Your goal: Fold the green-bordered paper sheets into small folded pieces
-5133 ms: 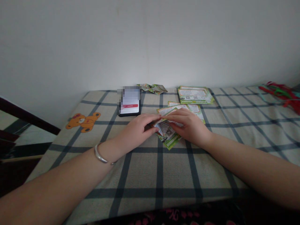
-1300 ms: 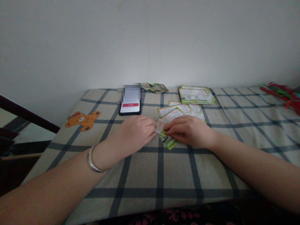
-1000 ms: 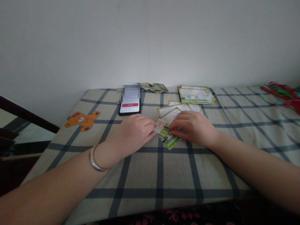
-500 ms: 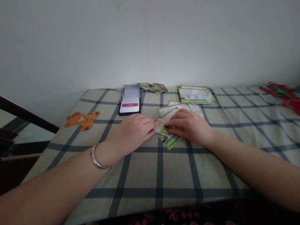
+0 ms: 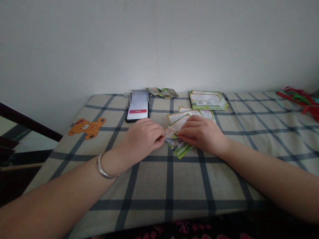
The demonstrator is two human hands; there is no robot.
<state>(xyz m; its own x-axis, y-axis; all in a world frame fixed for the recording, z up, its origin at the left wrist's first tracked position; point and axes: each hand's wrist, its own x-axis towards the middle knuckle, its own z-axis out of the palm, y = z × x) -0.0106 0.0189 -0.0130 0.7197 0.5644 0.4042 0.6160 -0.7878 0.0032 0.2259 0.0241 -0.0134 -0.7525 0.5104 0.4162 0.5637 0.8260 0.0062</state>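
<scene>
Several green-and-white printed cards (image 5: 175, 116) lie fanned out and overlapping at the middle of the cloth. The nearest one, a small printed card (image 5: 172, 131), has its lower edge a little raised. My left hand (image 5: 147, 134), wearing a silver bangle, is closed at this card's left corner, fingertips pinching it. From the other side my right hand (image 5: 201, 132) pinches the same card between thumb and fingers and covers part of the fan. Another green card (image 5: 183, 152) shows beneath it.
A lit phone (image 5: 137, 114) lies beyond my left hand, with crumpled foil wrappers (image 5: 165, 93) by the wall. A stack of similar cards (image 5: 208, 99) rests at the back right. Red and green strings (image 5: 302, 99) lie far right. The checked tablecloth (image 5: 147, 186) has a bear picture (image 5: 87, 127).
My right thumb and fingers have closed together on the card, and its lower edge has lifted slightly. My left fingers have curled in a little. The other things have stayed put.
</scene>
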